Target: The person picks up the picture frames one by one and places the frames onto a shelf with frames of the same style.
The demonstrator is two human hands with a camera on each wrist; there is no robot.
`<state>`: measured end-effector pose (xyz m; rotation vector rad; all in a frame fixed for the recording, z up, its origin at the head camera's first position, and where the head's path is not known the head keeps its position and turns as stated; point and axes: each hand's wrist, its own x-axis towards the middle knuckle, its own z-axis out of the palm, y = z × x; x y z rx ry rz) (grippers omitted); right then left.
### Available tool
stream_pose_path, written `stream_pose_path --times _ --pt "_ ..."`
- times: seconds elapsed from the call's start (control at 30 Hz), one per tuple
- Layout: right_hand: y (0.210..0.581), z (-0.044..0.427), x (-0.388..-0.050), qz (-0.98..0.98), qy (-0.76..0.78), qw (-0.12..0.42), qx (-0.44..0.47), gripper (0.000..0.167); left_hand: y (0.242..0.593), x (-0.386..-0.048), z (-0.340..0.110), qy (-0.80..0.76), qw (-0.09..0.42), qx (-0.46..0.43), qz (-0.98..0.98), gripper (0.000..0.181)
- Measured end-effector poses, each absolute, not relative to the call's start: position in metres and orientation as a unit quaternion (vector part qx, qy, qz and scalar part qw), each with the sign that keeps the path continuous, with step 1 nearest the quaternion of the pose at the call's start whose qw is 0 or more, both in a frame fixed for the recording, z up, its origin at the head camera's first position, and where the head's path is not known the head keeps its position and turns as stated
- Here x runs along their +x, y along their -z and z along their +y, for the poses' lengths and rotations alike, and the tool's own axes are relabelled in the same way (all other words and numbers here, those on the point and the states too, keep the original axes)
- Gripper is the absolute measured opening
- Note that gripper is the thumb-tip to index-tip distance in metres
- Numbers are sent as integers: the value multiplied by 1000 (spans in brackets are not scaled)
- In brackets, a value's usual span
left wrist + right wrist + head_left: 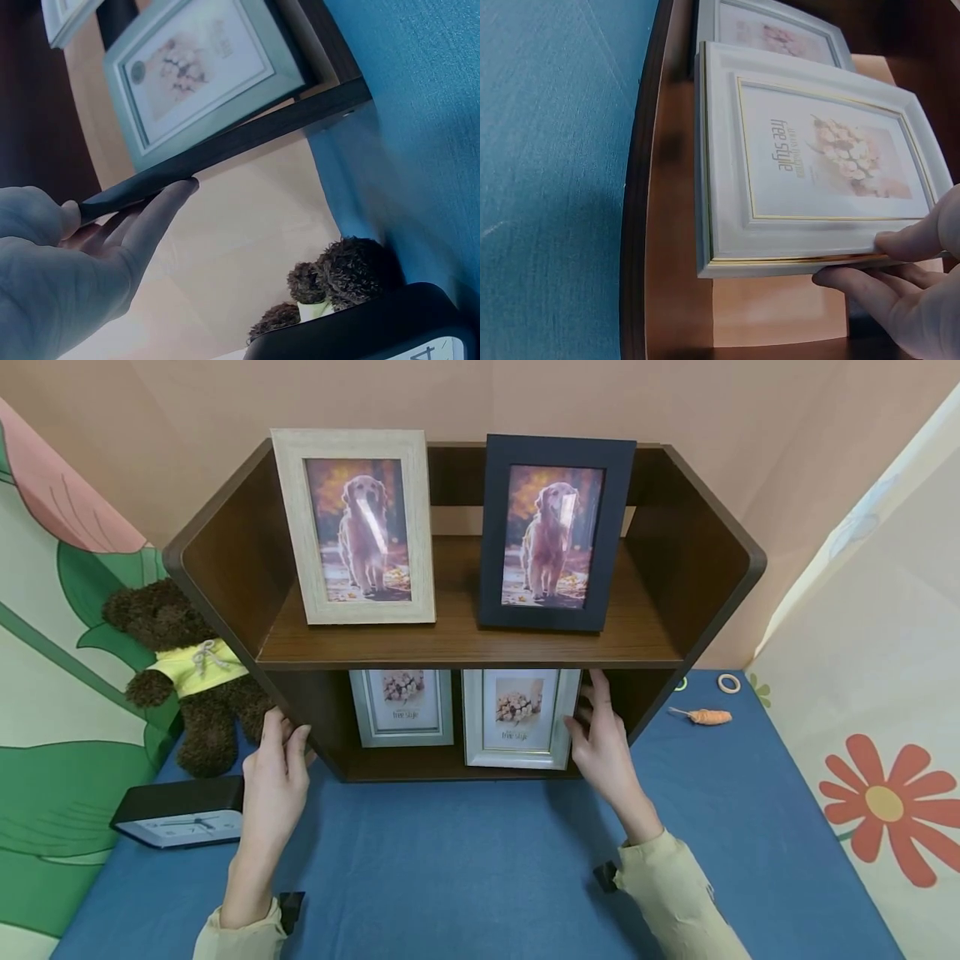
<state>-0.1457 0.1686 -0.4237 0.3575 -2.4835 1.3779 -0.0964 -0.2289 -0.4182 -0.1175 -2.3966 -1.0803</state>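
Observation:
A dark brown two-tier wooden shelf (465,647) stands on the blue cloth. My left hand (276,777) grips the front edge of its left side panel, thumb on one face and fingers on the other in the left wrist view. On the lower tier, my right hand (603,747) pinches the right edge of a white photo frame with gold trim (817,161). That frame stands upright near the tier's front edge. Left of it and slightly farther back is a pale blue-green photo frame (405,706). The upper board hides the tops of both from the head view.
A cream photo frame (295,527) and a navy photo frame (492,535) stand on the upper tier. Left of the shelf are a brown teddy bear (206,693) and a black clock (183,810). An orange carrot-like toy (708,717) and a ring (728,683) lie on the right.

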Motion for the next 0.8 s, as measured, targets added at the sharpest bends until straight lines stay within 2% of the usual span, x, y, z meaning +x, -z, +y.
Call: stream_pose_path --times 0.27,0.6,0.8 --pt "426 168 -155 -857 -484 135 113 74 417 -96 -229 396 248 -42 -883 23" --pt "433 168 -166 -850 -490 153 115 81 418 -96 -229 395 250 -40 -883 22" --pt "434 169 -168 -851 -494 145 106 84 418 -97 -229 393 252 -41 -883 22"
